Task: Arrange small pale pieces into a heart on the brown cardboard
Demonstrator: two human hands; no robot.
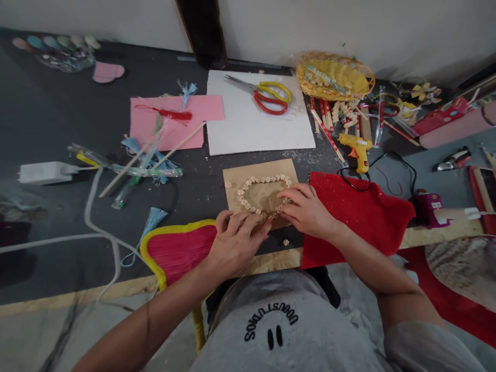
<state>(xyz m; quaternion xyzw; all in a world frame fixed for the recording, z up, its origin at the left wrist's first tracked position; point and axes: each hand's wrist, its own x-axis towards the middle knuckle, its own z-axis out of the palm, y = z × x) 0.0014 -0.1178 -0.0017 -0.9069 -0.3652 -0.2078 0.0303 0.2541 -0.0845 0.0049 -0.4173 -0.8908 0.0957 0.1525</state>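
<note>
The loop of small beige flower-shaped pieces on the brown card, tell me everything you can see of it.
The loop of small beige flower-shaped pieces looks like a chain of little pale blossoms, set close together in a rough, lopsided oval. Its material is too small to tell. It lies over the flat brown card. The fingers of the bare left hand and bare right hand are at its near side, partly hiding it.
</note>
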